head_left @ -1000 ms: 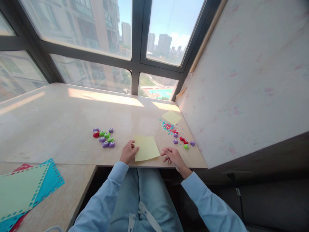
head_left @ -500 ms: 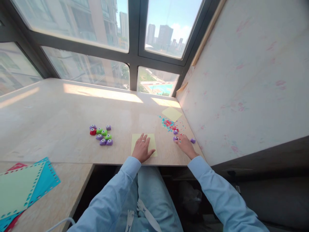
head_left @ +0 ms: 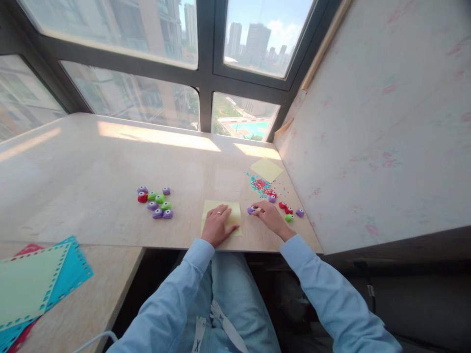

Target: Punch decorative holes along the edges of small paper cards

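Note:
My left hand (head_left: 218, 225) lies flat, fingers spread, on a pale yellow paper sheet (head_left: 233, 213) near the front edge of the stone table (head_left: 91, 176). My right hand (head_left: 269, 216) pinches a small purple paper punch (head_left: 250, 210) just right of the sheet's top corner. A few more small punches, red (head_left: 282, 205), green (head_left: 289, 217) and purple (head_left: 300, 213), lie to the right of that hand. A cluster of several purple, green and red punches (head_left: 156, 201) sits to the left of the sheet.
A second yellow sheet (head_left: 266, 169) and a scatter of red and blue paper bits (head_left: 260, 186) lie near the right wall (head_left: 368, 122). Punched green, blue and red sheets (head_left: 33, 279) rest on a lower surface at the left. Windows stand behind the table.
My right hand left the punches at the right and came back toward the sheet holding a purple punch. My left hand stays flat on the yellow sheet.

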A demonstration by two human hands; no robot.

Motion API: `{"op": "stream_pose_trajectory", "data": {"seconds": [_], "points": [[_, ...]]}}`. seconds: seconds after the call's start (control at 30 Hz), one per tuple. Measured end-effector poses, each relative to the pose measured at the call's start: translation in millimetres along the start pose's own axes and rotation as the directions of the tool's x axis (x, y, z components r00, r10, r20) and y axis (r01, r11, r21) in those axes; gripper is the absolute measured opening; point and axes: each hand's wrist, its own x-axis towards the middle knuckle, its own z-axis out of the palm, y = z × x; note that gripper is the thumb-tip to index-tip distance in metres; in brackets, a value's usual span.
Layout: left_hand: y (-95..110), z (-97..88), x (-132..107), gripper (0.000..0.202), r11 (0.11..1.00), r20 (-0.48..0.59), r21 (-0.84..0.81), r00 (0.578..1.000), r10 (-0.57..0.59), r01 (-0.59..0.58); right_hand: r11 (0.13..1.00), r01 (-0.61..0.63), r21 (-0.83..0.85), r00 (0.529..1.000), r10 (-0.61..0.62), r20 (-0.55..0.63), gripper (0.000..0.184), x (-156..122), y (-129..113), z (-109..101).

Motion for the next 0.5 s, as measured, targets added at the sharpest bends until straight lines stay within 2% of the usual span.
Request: {"op": "stream_pose_trajectory", "data": {"seconds": [0.1, 0.23, 0.5], "points": [[0, 0.2, -1, 0.054, 1.000, 0.000, -0.008, 1.000, 0.008, -0.008, 0.997, 0.016, 0.081, 0.997, -0.022, 0.070, 0.022, 6, -5, 11], [0, -0.4, -1, 0.057, 0.999, 0.020, -0.013, 0.999, 0.029, -0.029, 0.990, 0.032, 0.138, 0.996, -0.043, 0.074, 0.025, 12, -4, 19], [2, -2.9, -2, 0.057, 0.999, 0.045, -0.009, 0.998, 0.037, -0.036, 0.995, 0.042, 0.093, 0.995, -0.050, 0.083, 0.022, 16, -7, 19]]}}
